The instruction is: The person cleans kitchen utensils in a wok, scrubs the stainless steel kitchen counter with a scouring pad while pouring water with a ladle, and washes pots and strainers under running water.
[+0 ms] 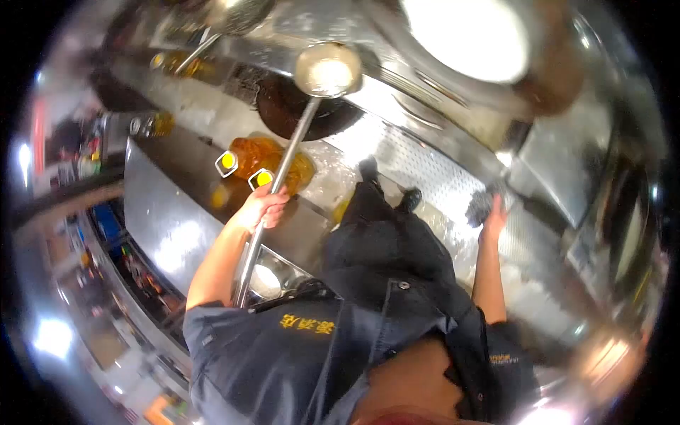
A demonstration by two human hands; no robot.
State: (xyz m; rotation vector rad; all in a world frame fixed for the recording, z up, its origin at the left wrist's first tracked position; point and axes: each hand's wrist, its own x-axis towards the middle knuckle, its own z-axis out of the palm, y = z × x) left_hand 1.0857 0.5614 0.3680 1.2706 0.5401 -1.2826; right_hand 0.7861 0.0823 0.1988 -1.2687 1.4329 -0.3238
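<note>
My left hand (265, 207) is wrapped round the long metal handle of a ladle (329, 69). The ladle's round bowl hangs over a dark wok (287, 110) near the upper middle, and it looks shiny and wet inside. The handle's lower end runs down beside my left forearm. My right hand (497, 214) grips a grey wire scourer (483, 204) above the perforated metal surface (445, 168) at the right. Its fingers are partly hidden by the scourer. Two large bottles of orange-brown liquid (258, 154) with yellow caps stand just beyond my left hand.
A big round pan with a bright white inside (467, 35) is at the top right. More oil bottles (161, 125) stand at the left, near a steel counter (166, 212). A metal container (273, 273) lies beside my left forearm. Shelves with items (134, 269) line the lower left.
</note>
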